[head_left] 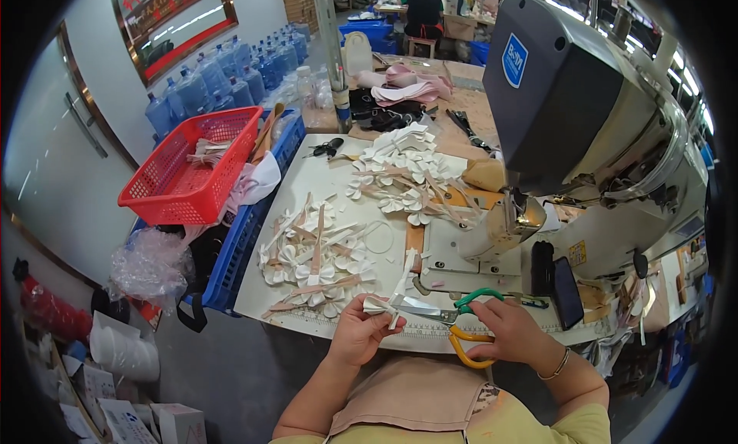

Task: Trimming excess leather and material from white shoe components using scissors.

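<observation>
Near the table's front edge my left hand (pixel 357 335) pinches a white petal-shaped piece (pixel 378 305), and a narrow pale strip (pixel 403 278) runs up from it toward the machine. My right hand (pixel 513 333) grips scissors (pixel 470 338) with one green and one orange handle. Their blades are parted and point left, close to the white piece. On the white tabletop (pixel 346 148), left of my hands, lies a heap of white petal pieces with beige straps (pixel 315 263). Farther back spreads a second such heap (pixel 407 171).
A large sewing machine (pixel 492 240) stands on the right, with a dark phone (pixel 567 292) beside its base. At left, a red basket (pixel 184 184) rests on a blue crate (pixel 231 263). Black-handled snips (pixel 327 147) lie at the back left. Another person (pixel 423 15) sits far off.
</observation>
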Tool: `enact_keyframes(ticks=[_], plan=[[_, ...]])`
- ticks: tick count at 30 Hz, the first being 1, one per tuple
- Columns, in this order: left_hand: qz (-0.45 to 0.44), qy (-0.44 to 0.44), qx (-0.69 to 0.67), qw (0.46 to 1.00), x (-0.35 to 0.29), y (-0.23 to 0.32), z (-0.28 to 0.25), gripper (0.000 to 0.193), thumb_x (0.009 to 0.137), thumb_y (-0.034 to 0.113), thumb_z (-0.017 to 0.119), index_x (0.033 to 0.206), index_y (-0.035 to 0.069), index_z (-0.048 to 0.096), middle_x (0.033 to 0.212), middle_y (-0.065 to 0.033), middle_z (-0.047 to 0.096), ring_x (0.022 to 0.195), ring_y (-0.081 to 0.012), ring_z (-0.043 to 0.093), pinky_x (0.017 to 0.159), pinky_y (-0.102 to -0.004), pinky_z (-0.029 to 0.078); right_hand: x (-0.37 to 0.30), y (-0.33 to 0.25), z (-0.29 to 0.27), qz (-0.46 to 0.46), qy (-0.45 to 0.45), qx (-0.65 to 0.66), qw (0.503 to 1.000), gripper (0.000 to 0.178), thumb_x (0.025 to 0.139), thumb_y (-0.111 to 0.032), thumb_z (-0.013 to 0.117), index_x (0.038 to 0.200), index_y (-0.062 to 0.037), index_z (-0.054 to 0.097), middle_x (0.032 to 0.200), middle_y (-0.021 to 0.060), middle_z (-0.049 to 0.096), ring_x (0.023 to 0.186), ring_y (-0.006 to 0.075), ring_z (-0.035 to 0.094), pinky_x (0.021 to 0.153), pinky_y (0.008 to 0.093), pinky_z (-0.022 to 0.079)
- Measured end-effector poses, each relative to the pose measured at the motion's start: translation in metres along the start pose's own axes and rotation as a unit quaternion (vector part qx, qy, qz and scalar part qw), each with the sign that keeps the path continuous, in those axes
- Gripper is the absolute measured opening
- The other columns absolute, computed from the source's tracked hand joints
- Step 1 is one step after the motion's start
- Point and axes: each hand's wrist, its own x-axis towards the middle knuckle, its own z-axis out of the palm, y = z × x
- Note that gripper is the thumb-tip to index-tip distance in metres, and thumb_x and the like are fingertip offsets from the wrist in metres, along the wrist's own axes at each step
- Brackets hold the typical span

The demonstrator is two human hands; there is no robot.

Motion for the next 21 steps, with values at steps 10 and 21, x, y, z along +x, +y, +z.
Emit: enact_keyframes(ticks=[10,21], plan=[[-0.016,0.013,-0.003,1.0,0.005,-0.004,0.0,0.025,0.082,-0.005,0.061,0.104,0.008,0.056,0.091,-0.0095,0.065,0.082,-0.0255,0.066,0.071,-0.0399,0.056,-0.006,0.004,0.008,-0.022,-0.015,-0.025,0.999,0.066,0.071,-0.045,0.069,0.116,-0.0014,0.05,0.083,0.0077,0.053,0.065,0.0239,0.053,0.059,0.0306,0.045],[-0.034,0.018,-0.022,0.999,0.008,-0.009,0.004,0.025,0.082,-0.004,0.06,0.103,0.01,0.056,0.093,-0.0084,0.064,0.084,-0.0245,0.066,0.072,-0.0387,0.055,-0.016,0.007,0.028,-0.021,0.03,-0.037,0.999,0.064,0.069,-0.04,0.073,0.116,-0.0028,0.051,0.072,0.005,0.053,0.055,0.0234,0.052,0.051,0.0318,0.045]])
